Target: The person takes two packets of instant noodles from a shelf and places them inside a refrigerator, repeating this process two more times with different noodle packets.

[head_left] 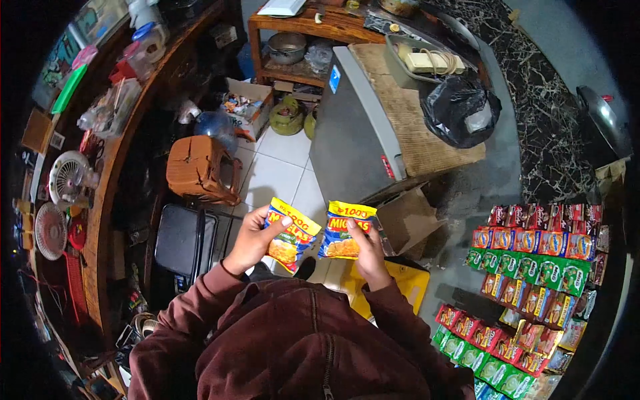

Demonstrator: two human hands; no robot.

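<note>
My left hand (251,239) is closed on a blue and yellow instant noodle packet (285,248), its thumb lying across the front. The packet tilts to the right and has "1000" on its yellow top strip. My right hand (371,259) grips a second instant noodle packet (339,247) of the same design, more upright, by its right side. A narrow gap separates the two packets, both held in front of my body with their printed fronts facing up at me. The fingers behind each packet are hidden.
Rows of hanging sachets (527,267) are at the right. Ahead stands a grey fridge (350,133) with cardboard and a black plastic bag (460,110) on top. A brown stool (200,170) is ahead left, near a black case (183,243). Something yellow (407,287) lies below my right hand.
</note>
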